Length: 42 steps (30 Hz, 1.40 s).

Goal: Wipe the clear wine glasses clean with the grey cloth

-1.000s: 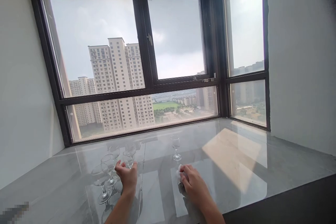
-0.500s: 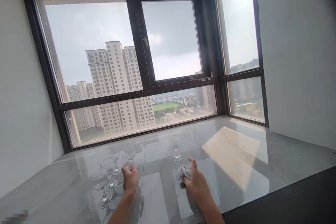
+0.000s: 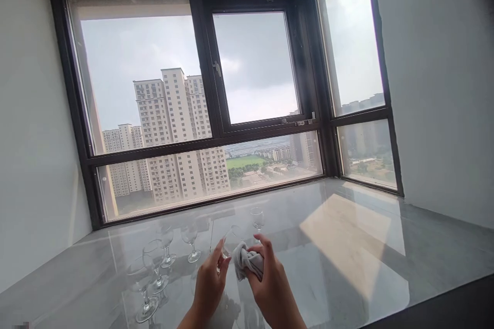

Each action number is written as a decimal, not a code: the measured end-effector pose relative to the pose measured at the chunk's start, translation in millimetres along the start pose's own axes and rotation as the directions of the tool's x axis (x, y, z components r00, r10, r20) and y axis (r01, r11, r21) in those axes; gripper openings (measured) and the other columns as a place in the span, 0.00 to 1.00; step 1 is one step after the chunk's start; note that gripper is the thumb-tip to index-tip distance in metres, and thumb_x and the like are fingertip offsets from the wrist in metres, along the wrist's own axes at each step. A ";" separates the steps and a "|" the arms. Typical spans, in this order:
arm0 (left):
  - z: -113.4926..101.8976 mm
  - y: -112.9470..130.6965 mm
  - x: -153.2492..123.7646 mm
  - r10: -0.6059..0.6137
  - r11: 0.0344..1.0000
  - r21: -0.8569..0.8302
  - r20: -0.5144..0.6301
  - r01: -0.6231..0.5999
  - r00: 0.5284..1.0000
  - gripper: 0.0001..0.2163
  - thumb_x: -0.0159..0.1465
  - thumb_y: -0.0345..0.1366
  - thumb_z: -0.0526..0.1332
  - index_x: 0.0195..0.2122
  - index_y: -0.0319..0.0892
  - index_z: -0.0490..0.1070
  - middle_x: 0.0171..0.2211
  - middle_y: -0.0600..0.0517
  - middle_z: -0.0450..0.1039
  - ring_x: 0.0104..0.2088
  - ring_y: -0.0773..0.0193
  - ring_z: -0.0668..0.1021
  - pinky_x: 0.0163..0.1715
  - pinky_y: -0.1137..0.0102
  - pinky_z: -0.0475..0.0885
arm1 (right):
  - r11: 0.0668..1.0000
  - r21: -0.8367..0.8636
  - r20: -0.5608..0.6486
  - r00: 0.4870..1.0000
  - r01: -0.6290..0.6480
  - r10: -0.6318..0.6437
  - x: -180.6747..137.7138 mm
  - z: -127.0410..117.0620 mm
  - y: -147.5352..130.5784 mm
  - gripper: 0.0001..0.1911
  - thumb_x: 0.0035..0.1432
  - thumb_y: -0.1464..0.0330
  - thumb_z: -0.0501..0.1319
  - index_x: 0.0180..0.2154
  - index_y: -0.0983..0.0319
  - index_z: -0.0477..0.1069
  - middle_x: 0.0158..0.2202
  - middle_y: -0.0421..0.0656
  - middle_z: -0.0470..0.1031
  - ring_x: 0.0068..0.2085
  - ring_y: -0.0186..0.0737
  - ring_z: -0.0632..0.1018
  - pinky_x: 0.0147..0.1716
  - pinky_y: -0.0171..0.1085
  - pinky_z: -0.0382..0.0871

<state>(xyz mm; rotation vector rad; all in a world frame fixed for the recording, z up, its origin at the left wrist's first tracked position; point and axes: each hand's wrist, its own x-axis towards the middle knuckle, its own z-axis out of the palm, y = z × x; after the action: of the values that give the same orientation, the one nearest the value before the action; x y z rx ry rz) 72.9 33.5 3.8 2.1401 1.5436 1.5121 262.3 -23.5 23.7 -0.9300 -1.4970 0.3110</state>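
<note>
My left hand (image 3: 208, 282) is closed on a clear stemmed glass (image 3: 233, 235), its fingers at the glass's left side. Most of this glass's lower part is hidden by my hands and the cloth. My right hand (image 3: 272, 282) grips a bunched grey cloth (image 3: 247, 263), held right up to that glass, with the index finger raised. Just beyond my right hand, another stemmed glass (image 3: 257, 218) stands upright, its lower part covered by the hand. To the left, several more stand on the glossy surface, among them a near glass (image 3: 142, 280) and a far glass (image 3: 191, 236).
The grey, reflective tiled ledge (image 3: 347, 277) runs back to a dark-framed window (image 3: 154, 153). Sunlight falls on its right part, and its front edge slants across the lower right. Pale walls (image 3: 436, 113) close in both sides.
My left hand has moved right, away from the glass group, with a glass in it. My right hand has brought the cloth leftward to this glass. The view has tilted slightly upward.
</note>
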 end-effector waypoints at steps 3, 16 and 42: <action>-0.3 3.7 -1.6 0.040 0.993 0.102 0.130 -0.053 0.991 0.17 0.61 0.38 0.59 0.51 0.49 0.78 0.28 0.52 0.79 0.29 0.57 0.80 0.33 0.67 0.74 | 0.994 -0.011 -0.027 0.994 0.110 -0.110 -0.1 7.9 -6.7 0.35 0.54 0.78 0.54 0.62 0.54 0.58 0.46 0.43 0.79 0.46 0.42 0.82 0.47 0.40 0.76; 4.1 5.0 -13.3 0.329 0.929 0.080 0.267 -0.361 0.906 0.16 0.61 0.31 0.63 0.51 0.48 0.77 0.26 0.55 0.79 0.26 0.64 0.77 0.32 0.71 0.72 | 0.949 0.125 -0.207 0.928 -0.288 0.309 14.4 -26.2 8.8 0.28 0.58 0.57 0.61 0.58 0.57 0.60 0.45 0.47 0.81 0.42 0.48 0.82 0.43 0.42 0.74; 29.1 -0.8 -3.3 -0.097 0.904 -0.347 0.398 0.248 0.912 0.23 0.55 0.57 0.69 0.32 0.39 0.79 0.25 0.52 0.73 0.28 0.64 0.71 0.32 0.71 0.66 | 0.696 0.587 -0.276 0.705 -0.414 0.653 25.8 -55.6 -3.2 0.43 0.42 0.50 0.74 0.56 0.59 0.65 0.35 0.43 0.80 0.36 0.49 0.82 0.35 0.40 0.73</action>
<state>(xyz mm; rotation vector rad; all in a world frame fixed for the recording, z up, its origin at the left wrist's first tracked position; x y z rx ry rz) 94.2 44.0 -13.4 1.8610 1.1523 1.1482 315.5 -25.8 54.2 -0.9377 -0.5960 0.8102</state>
